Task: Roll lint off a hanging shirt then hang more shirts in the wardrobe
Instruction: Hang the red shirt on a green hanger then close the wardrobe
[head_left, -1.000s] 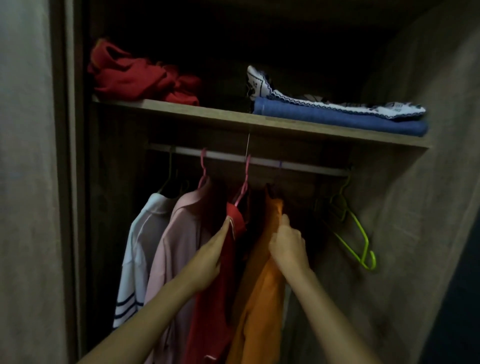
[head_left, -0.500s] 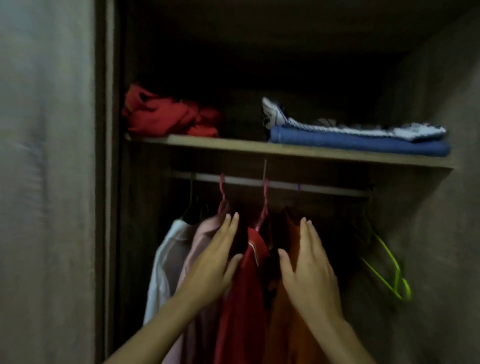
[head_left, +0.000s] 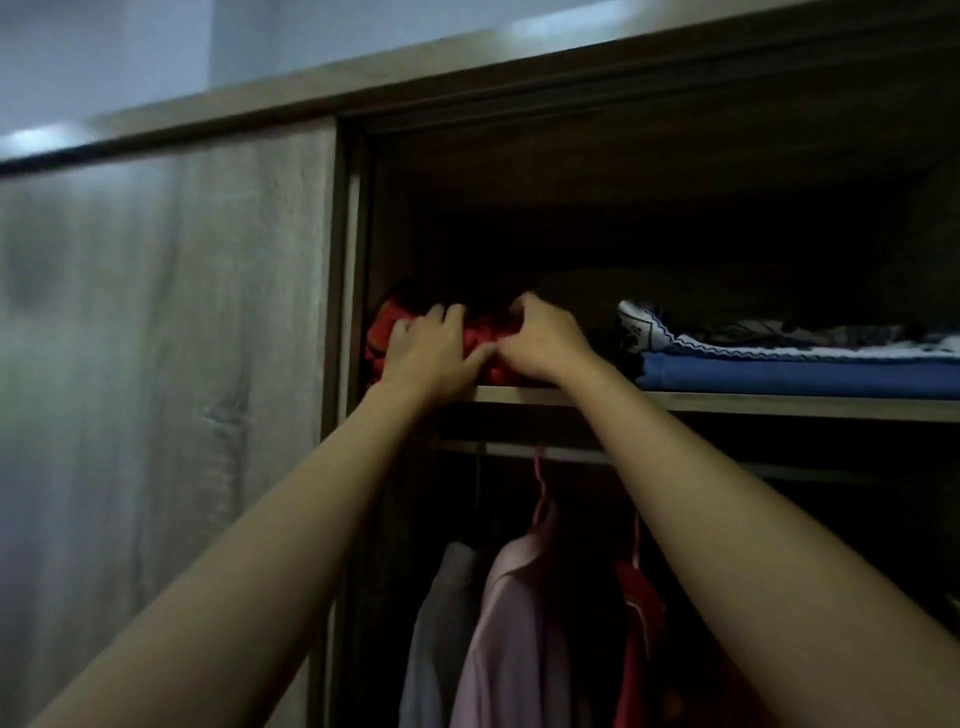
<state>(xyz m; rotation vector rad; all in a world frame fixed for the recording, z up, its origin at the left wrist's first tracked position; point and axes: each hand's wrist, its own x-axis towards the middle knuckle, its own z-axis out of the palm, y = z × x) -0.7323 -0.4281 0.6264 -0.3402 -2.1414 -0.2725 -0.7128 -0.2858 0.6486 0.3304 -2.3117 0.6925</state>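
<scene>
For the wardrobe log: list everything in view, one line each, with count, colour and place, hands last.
red garment: one, red, bunched at the shelf's left end.
blue cloth: one, blue, folded on the shelf, right.
patterned cloth: one, white with dark pattern, on the blue cloth.
shelf: one, wood, above the rail.
rail: one, pale, under the shelf.
hanging shirts: three, whitish, pink, red, on the rail.
wardrobe door: one, grey-brown, left.
left hand: on the red garment.
right hand: gripping the red garment.
</scene>
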